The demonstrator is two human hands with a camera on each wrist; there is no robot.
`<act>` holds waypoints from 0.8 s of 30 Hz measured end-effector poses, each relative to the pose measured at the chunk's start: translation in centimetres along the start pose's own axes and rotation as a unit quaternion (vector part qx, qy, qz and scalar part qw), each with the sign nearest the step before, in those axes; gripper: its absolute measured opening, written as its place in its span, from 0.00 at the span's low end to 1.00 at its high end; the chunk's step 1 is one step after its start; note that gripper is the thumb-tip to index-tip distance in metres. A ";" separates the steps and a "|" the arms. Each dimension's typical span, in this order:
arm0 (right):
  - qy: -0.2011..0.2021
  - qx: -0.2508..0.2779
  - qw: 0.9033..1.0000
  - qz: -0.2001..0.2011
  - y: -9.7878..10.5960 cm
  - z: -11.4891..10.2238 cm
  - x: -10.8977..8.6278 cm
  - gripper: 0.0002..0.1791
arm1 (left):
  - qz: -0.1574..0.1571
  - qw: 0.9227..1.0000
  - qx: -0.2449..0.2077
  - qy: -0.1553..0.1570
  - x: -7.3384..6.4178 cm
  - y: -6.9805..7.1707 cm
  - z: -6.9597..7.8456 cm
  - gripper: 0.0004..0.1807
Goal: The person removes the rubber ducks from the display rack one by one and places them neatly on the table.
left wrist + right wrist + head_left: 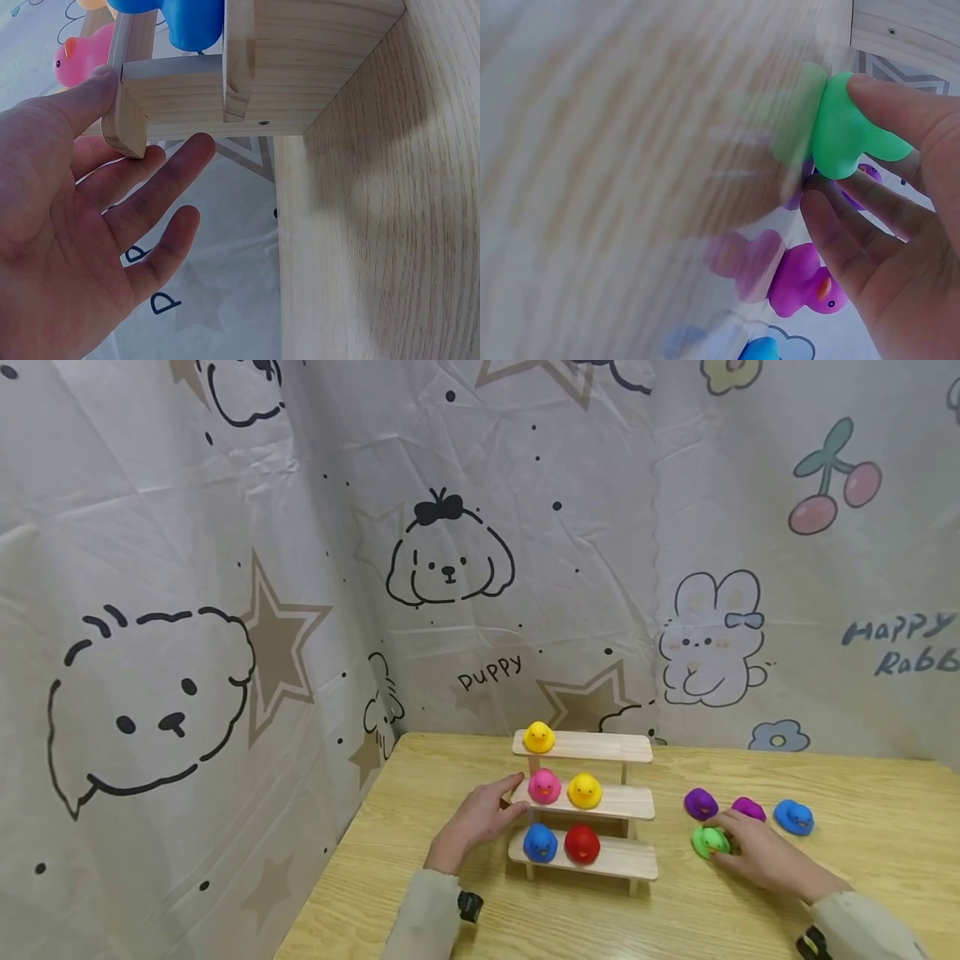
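My left hand (480, 817) holds the left end of the middle shelf of a three-step wooden stand (622, 802). In the left wrist view, the thumb lies on the board's edge with some fingers behind it, the others spread. A yellow duck (538, 737) sits on the top step. Pink (544, 786) and yellow (585, 791) ducks share the middle one, blue (540, 843) and red (582, 844) ducks the bottom. At right, my right hand (768, 852) pinches a green duck (840, 127) at the table, thumb on one side, fingers partly hidden behind it.
Near the right hand lie a purple duck (701, 804), a magenta duck (748, 810) partly behind the hand, and a blue duck (795, 817). The wooden table (885, 868) meets a printed cloth (570, 568) at the back and left.
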State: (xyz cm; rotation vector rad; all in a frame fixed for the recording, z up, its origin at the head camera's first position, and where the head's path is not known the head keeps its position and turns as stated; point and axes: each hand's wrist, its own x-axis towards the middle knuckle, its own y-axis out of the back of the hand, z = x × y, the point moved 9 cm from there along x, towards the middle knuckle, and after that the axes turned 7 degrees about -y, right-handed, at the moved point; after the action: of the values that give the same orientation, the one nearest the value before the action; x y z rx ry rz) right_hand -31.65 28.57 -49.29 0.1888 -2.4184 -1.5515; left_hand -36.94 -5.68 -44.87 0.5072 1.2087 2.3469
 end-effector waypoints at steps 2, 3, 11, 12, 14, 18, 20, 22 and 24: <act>0.001 0.003 1.000 0.000 0.1 0.0 0.0 0.20 | -0.001 1.000 0.001 0.000 0.0 0.0 0.0 0.31; 0.003 0.005 1.000 -0.002 0.0 0.0 -0.1 0.20 | -0.001 1.000 0.000 -0.001 0.1 0.0 0.0 0.31; 0.011 0.019 1.000 0.004 0.5 -0.2 -0.5 0.23 | 0.000 1.000 -0.001 -0.004 0.2 -0.1 0.0 0.31; 0.008 0.020 1.000 0.003 0.7 -0.2 -0.5 0.23 | 0.000 1.000 -0.002 -0.003 0.1 0.0 0.0 0.30; 0.006 0.023 1.000 0.001 1.1 -0.4 -0.7 0.24 | 0.000 1.000 -0.002 -0.002 0.2 0.0 0.0 0.30; 0.016 0.012 1.000 0.018 2.4 -1.3 -1.0 0.24 | 0.000 1.000 -0.002 0.001 0.1 0.0 0.0 0.30; 0.024 -0.001 0.999 0.032 3.1 -2.0 -1.0 0.23 | 0.000 1.000 -0.002 0.002 0.1 0.0 0.0 0.30; 0.035 -0.017 0.998 0.051 3.8 -2.9 -1.0 0.22 | 0.000 1.000 -0.003 0.003 0.1 0.0 0.1 0.30; 0.043 -0.024 0.997 0.067 4.4 -3.9 -1.0 0.22 | -0.001 1.000 -0.004 0.004 0.1 0.0 0.1 0.30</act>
State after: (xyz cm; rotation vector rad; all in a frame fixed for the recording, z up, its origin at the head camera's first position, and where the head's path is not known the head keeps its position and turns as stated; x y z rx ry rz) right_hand -29.42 27.23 -43.92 0.0813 -2.2756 -1.5094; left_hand -36.96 -5.60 -44.82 0.4945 1.2010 2.3534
